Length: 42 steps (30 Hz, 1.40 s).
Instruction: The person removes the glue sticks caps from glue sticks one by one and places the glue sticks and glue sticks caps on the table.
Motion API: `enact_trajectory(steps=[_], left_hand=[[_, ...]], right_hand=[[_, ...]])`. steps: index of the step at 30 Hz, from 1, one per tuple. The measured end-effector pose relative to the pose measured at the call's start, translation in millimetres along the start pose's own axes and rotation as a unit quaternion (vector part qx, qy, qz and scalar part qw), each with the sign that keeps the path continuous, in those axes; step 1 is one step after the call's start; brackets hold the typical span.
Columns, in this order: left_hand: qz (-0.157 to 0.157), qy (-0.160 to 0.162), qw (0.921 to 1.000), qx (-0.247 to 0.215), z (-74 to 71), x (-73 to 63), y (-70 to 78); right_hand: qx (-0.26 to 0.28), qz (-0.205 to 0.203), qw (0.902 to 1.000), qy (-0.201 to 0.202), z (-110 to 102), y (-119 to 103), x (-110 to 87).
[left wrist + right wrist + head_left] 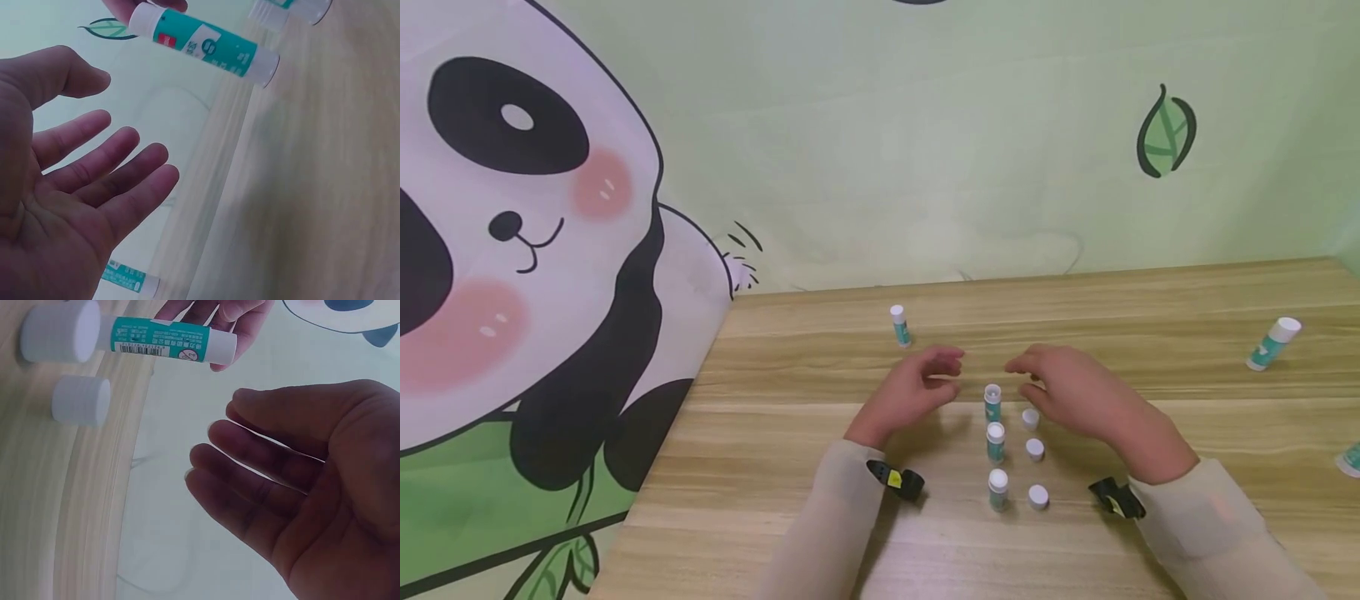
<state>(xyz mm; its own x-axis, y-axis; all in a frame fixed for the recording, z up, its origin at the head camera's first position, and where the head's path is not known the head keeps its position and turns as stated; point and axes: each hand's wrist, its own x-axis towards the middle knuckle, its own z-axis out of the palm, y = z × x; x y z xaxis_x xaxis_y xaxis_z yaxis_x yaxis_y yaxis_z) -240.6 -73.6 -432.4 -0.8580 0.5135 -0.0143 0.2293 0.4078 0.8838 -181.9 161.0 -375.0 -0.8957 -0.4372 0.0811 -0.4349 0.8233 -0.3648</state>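
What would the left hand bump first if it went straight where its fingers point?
Probably the right hand, facing it. Depth is unclear, though: the farthest open glue stick stands close to that line and might get brushed first.

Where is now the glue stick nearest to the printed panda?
In the head view, the glue stick stands on the left half of the table, just beyond the left hand.

Teal-and-white cylindrical plastic tubes [996, 448]: three lined up upright, others scattered
Round white plastic caps [1035, 451]: three, just right of line
Left hand [912, 390]: relaxed, left of tubes
Right hand [1073, 388]: relaxed, near rear cap
Green panda-print backdrop [925, 167]: behind brown wood-grain table [737, 467]
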Motion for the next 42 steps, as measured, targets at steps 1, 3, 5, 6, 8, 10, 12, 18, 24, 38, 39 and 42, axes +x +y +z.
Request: enact_trajectory(steps=[1,3,5,6,8,10,12,18,24,38,39,42], left_hand=[[-0.001,0.002,1.0,0.0,-1.0,0.2,0.0],[0.0,0.005,1.0,0.0,-2.9,0.6,-0.7],[0.003,0.011,0.9999,-0.004,-4.4,1.3,-1.8],[0.004,0.015,0.9999,-0.004,-5.2,1.8,-2.7],[0.007,0.024,0.9997,-0.005,-6.8,2.6,-5.0],[0.008,0.034,0.9994,-0.005,-8.6,2.7,-6.6],[0.007,0.043,0.9991,-0.003,-10.1,2.8,-8.8],[-0.005,0.067,0.9977,-0.008,-14.0,3.2,-14.3],[-0.005,0.105,0.9943,-0.023,-15.4,3.9,-17.3],[0.006,0.163,0.9864,-0.021,-25.1,6.5,-25.4],[0.007,0.167,0.9857,-0.021,-25.5,6.6,-25.9],[0.003,0.177,0.9839,-0.024,-26.5,6.6,-27.2]], right_hand=[[-0.001,-0.001,1.0,0.003,0.1,0.0,0.1],[0.0,-0.002,1.0,0.009,-0.2,-0.6,0.0],[-0.001,-0.004,0.9999,0.016,-0.2,-0.7,0.2],[0.0,-0.004,0.9998,0.02,-0.4,-1.0,0.2],[0.0,-0.004,0.9996,0.026,-0.4,-1.6,0.2],[-0.005,-0.006,0.9994,0.033,0.0,-2.3,0.4],[-0.006,-0.006,0.9992,0.039,0.6,-3.1,0.2],[-0.006,-0.003,0.9987,0.05,3.2,-3.9,0.4],[-0.01,-0.005,0.9983,0.058,5.2,-4.5,1.2],[-0.009,-0.031,0.9944,0.1,5.1,-3.7,3.4],[-0.009,-0.033,0.9939,0.105,5.3,-3.7,3.6],[-0.007,-0.038,0.9923,0.117,5.7,-3.4,4.3]])
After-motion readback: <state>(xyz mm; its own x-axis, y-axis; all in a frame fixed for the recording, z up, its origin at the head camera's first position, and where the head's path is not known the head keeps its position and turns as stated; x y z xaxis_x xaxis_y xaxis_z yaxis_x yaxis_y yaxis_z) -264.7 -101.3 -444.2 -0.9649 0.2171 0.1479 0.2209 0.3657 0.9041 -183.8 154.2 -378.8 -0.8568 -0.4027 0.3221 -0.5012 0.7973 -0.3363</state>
